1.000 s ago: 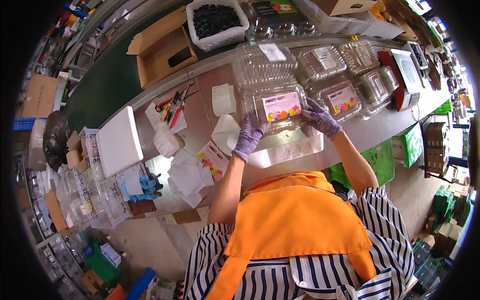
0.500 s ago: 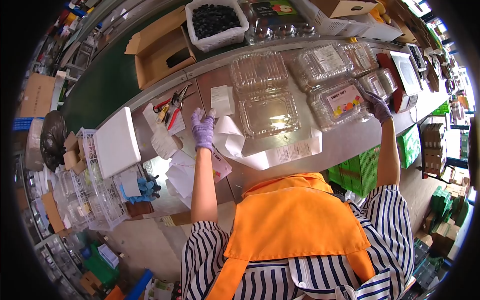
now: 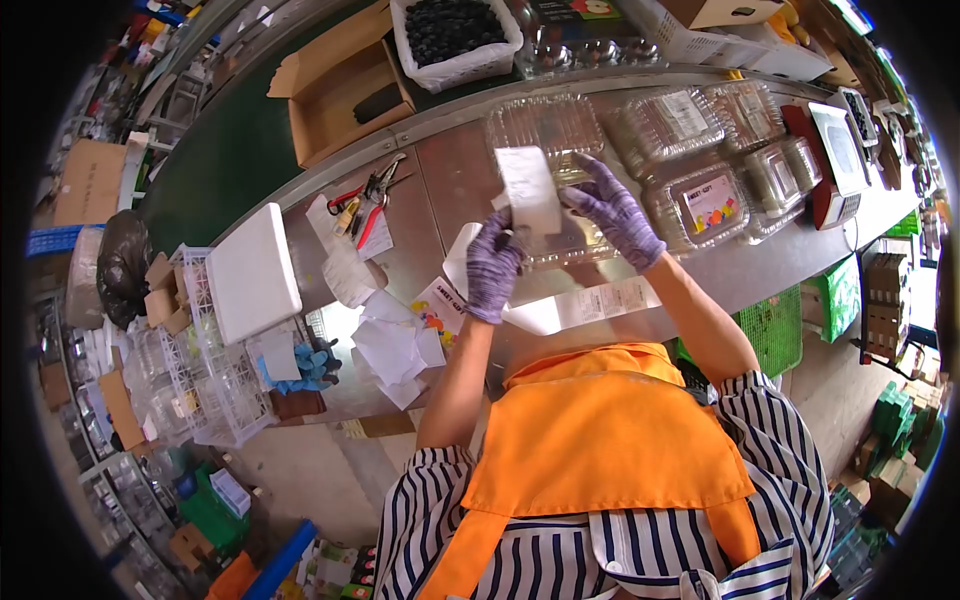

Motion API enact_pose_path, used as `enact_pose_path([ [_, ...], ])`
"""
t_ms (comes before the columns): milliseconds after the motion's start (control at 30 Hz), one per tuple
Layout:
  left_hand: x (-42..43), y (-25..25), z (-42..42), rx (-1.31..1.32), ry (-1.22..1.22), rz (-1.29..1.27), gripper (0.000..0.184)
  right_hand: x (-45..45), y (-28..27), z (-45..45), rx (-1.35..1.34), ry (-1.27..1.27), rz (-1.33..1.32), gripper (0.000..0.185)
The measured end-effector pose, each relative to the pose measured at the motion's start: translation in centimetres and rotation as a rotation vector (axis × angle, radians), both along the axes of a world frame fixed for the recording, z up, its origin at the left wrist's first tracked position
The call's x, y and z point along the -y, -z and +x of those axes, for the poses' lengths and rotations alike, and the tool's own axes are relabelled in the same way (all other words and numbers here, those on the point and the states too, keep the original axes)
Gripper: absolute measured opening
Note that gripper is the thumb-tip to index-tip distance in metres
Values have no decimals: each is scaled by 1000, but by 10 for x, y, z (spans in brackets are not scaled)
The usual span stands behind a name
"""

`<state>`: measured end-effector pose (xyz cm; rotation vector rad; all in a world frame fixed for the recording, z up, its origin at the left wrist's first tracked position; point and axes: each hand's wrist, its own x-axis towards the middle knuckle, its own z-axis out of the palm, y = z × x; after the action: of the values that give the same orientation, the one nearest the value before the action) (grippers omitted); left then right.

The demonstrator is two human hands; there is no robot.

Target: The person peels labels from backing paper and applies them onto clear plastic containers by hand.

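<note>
Above the table I hold a white printed label in my left hand, its fingers pinching the lower left edge. My right hand, in a purple glove like the left, is just right of the label with thumb and forefinger apart. Behind both hands lie two clear plastic clamshell containers, the far one and a nearer one partly covered by the hands. A long printed paper strip runs along the table below them.
Filled clamshell containers stand at right, one with a colourful label, beside a red scale. Pliers and loose papers lie at left. A basket of dark fruit and an open carton stand at back.
My left hand has picked up the label from the table and moved right with it. My right hand has left the containers at right and come over to the label.
</note>
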<state>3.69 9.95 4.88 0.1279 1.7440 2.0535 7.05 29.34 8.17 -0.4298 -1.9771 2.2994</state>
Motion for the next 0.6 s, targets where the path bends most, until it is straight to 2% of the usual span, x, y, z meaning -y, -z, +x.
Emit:
enact_pose_path([
  [33,2,1,2,26,61,-74,30,4,0,-6,80,-23,74,60],
  [67,3,8,3,-26,83,-93,24,6,-1,-8,50,-52,120,60],
  [167,14,-11,-11,193,144,-162,29,12,-12,-6,-29,-201,310,61],
  [200,17,-21,-15,348,83,-109,26,11,-21,-3,-54,-287,407,61],
  [233,19,-18,-19,399,53,-66,25,11,-28,0,-79,-369,504,62],
  [267,19,-13,-23,449,26,-22,24,12,-32,0,-89,-433,621,54],
  [367,15,-9,-29,538,54,47,22,13,-22,-3,-351,-415,991,44],
  [400,13,-7,-30,543,75,62,24,15,-19,-1,-357,-353,1040,33],
  [500,8,-9,-28,528,76,67,25,13,-15,-1,-390,-310,1167,28],
  [533,7,-11,-28,520,67,62,25,14,-14,-2,-451,-273,1146,21],
  [600,6,4,-32,534,7,44,29,17,-20,-2,-498,-256,1102,18],
])
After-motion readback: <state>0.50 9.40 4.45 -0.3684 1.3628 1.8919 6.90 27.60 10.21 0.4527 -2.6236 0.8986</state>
